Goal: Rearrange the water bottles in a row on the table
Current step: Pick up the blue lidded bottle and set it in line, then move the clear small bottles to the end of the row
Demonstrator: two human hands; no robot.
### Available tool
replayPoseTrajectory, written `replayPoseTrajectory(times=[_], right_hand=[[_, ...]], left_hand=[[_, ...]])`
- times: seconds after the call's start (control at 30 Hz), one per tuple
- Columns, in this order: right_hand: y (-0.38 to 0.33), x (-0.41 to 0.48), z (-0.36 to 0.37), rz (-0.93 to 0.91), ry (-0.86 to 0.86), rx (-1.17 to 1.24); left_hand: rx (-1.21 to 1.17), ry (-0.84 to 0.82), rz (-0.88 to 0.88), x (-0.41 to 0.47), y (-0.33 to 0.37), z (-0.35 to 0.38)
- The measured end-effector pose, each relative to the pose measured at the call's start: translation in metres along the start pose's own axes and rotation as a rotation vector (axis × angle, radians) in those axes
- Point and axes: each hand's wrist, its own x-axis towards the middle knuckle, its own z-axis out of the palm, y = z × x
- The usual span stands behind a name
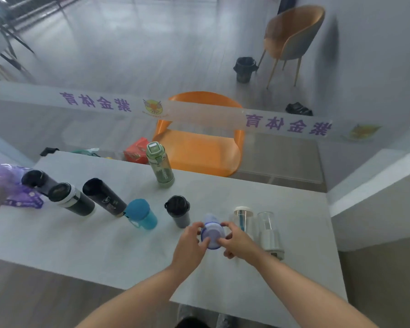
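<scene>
Head view: lilac bottle [212, 234] on table [85, 242], in row gap just beside clear bottle [243, 218]. Left hand [191, 242], right hand [236, 240]: fingers clasp lilac bottle. Step: seating it. Next, likely: release, fetch green bottle [160, 165], far behind it.

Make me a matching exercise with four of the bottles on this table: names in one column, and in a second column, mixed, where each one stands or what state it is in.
Column 1
1. green bottle
2. teal bottle
3. lilac bottle
4. clear bottle with white base

Column 2
A. at the right end of the row
B. held between the left hand and the right hand
C. alone behind the row, near the far table edge
D. in the row, with a dark bottle on each side

Pairs: 1-C, 2-D, 3-B, 4-A
</scene>
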Motion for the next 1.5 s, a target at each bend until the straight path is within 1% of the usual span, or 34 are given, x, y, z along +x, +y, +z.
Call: replayPoseTrajectory(times=[0.1, 0.17, 0.23, 0.27, 0.37, 0.43, 0.5, 0.53, 0.6, 0.67, 0.7, 0.73, 0.77, 0.83, 0.93, 0.97, 1.1, 1.2, 1.33, 1.4, 1.5], right_hand=[[-0.018, -0.001, -0.007, -0.016, 0.031, 0.021], [-0.028, -0.001, -0.008, -0.023, 0.067, 0.036], [-0.034, 0.000, -0.010, -0.041, 0.085, 0.035], [-0.036, 0.000, -0.011, -0.045, 0.087, 0.039], [-0.033, 0.002, -0.017, -0.021, 0.097, 0.039], [-0.025, 0.000, -0.024, -0.008, 0.129, 0.046], [-0.015, -0.004, -0.035, 0.006, 0.191, 0.066], [-0.008, -0.006, -0.041, 0.012, 0.231, 0.056], [0.009, -0.012, -0.052, 0.045, 0.309, 0.003], [0.024, -0.021, -0.060, 0.106, 0.364, -0.014], [0.031, -0.026, -0.062, 0.131, 0.376, -0.011], [0.038, -0.030, -0.062, 0.133, 0.396, 0.000], [0.044, -0.033, -0.061, 0.132, 0.413, 0.002], [0.056, -0.036, -0.057, 0.124, 0.432, -0.015], [0.071, -0.033, -0.050, 0.082, 0.379, -0.107], [0.074, -0.030, -0.048, 0.077, 0.352, -0.145], [0.077, -0.008, -0.046, 0.042, 0.268, -0.277], [0.083, 0.011, -0.045, 0.046, 0.218, -0.315], [0.090, 0.027, -0.041, 0.081, 0.221, -0.293], [0.093, 0.030, -0.041, 0.073, 0.241, -0.249], [0.099, 0.022, -0.042, 0.077, 0.222, -0.162]], left_hand=[[0.069, 0.066, 0.056, 0.010, 0.018, -0.010], [0.262, 0.090, 0.126, 0.019, 0.023, -0.012], [0.526, 0.098, 0.241, 0.028, 0.027, -0.014], [0.610, 0.095, 0.296, 0.032, 0.028, -0.015], [0.739, 0.035, 0.385, 0.036, 0.035, -0.017], [0.772, 0.017, 0.401, 0.035, 0.037, -0.017], [0.741, 0.046, 0.389, 0.033, 0.038, -0.017], [0.718, 0.051, 0.412, 0.033, 0.039, -0.016], [0.688, 0.059, 0.558, 0.033, 0.039, -0.009], [0.622, 0.016, 0.735, 0.030, 0.043, 0.002], [0.577, -0.022, 0.788, 0.026, 0.045, 0.010], [0.529, -0.064, 0.801, 0.021, 0.044, 0.020], [0.481, -0.096, 0.786, 0.014, 0.042, 0.030], [0.441, -0.174, 0.667, 0.003, 0.040, 0.049], [0.418, -0.288, 0.350, -0.007, 0.038, 0.073], [0.389, -0.303, 0.265, -0.006, 0.037, 0.080], [0.259, -0.275, 0.057, 0.003, 0.043, 0.109], [0.115, -0.251, -0.124, 0.011, 0.044, 0.124], [0.073, -0.191, -0.207, 0.017, 0.044, 0.135], [0.075, -0.162, -0.229, 0.015, 0.044, 0.137], [0.074, -0.107, -0.231, 0.003, 0.048, 0.134]])
